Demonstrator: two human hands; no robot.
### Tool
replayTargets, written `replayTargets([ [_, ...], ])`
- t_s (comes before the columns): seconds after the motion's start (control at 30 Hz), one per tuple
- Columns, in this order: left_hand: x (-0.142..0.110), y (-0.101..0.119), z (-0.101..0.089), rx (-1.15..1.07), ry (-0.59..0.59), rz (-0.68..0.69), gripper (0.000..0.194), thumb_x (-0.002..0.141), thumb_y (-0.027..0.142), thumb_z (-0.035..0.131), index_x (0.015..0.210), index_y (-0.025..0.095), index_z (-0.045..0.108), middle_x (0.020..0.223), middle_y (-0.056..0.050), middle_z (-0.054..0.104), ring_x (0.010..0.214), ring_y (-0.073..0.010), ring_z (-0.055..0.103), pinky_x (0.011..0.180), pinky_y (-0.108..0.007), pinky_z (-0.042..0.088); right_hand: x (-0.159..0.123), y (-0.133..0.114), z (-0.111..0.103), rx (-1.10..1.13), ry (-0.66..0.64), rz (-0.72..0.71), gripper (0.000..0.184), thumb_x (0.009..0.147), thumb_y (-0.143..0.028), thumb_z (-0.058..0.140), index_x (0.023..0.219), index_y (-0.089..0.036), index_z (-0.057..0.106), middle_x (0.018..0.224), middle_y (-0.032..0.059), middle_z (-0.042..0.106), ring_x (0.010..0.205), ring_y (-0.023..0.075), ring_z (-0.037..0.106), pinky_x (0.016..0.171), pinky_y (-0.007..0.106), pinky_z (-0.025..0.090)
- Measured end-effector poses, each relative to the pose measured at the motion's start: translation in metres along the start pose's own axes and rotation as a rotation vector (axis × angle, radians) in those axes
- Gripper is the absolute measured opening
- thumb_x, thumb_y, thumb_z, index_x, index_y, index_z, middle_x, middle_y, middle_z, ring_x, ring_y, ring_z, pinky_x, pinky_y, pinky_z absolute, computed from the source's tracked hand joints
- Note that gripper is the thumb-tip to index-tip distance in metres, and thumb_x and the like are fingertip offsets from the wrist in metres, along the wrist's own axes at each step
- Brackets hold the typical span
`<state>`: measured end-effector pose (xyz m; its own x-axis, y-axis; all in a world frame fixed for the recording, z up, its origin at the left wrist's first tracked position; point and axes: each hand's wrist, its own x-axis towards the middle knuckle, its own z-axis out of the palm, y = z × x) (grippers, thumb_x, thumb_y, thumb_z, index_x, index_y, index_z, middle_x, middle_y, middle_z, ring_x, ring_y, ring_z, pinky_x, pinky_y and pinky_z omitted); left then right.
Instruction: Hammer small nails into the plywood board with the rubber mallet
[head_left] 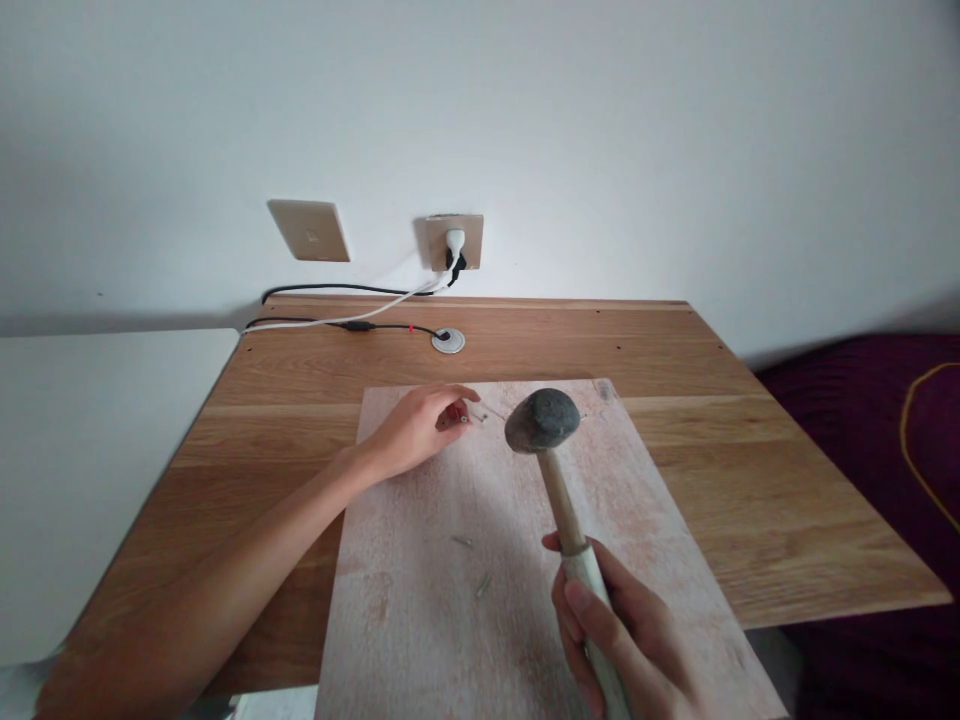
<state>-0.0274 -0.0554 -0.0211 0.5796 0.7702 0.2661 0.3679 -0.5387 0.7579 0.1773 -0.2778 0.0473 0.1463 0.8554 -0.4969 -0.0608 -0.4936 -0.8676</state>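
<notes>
Because the right hand (626, 625) clasped the mallet (568, 525) by its pale sleeve (585, 575), the dark head (544, 420) presumably had room to swing.
Left hand (416, 420): fingers curled beside a small nail-like piece (464, 420), pinch not discernible, toward the board's (412, 640) far end; two loose pieces (484, 585) lay nearer, apparently within reach; wooden table (750, 500) beneath, likely as support.

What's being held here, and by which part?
The right hand grips the mallet by its pale lower handle; whether the left hand holds anything small is unclear.
</notes>
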Motion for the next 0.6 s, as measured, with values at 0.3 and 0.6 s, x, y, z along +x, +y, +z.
replayTargets([
  [0.3,0.002,0.000,-0.003,-0.049,-0.011,-0.009,0.017,0.090,0.016,0.073,0.107,0.019,0.074,0.097,-0.002,0.073,0.083,-0.0143,0.066,0.085,-0.030,0.055,0.022,-0.014,0.014,-0.062,-0.117,-0.068,0.066,0.098,-0.068,0.062,0.134,-0.014,0.054,0.059,-0.0083,0.053,0.048,0.0114,0.044,0.051,0.028,0.034],
  [0.6,0.002,0.001,-0.006,-0.019,-0.023,0.016,0.013,0.090,0.014,0.069,0.101,0.020,0.072,0.086,0.001,0.070,0.079,-0.0140,0.063,0.078,-0.027,0.051,0.031,-0.014,0.017,-0.133,-0.158,-0.074,0.070,0.100,-0.068,0.058,0.139,-0.011,0.051,0.059,-0.0086,0.054,0.049,0.0121,0.046,0.056,0.030,0.037],
])
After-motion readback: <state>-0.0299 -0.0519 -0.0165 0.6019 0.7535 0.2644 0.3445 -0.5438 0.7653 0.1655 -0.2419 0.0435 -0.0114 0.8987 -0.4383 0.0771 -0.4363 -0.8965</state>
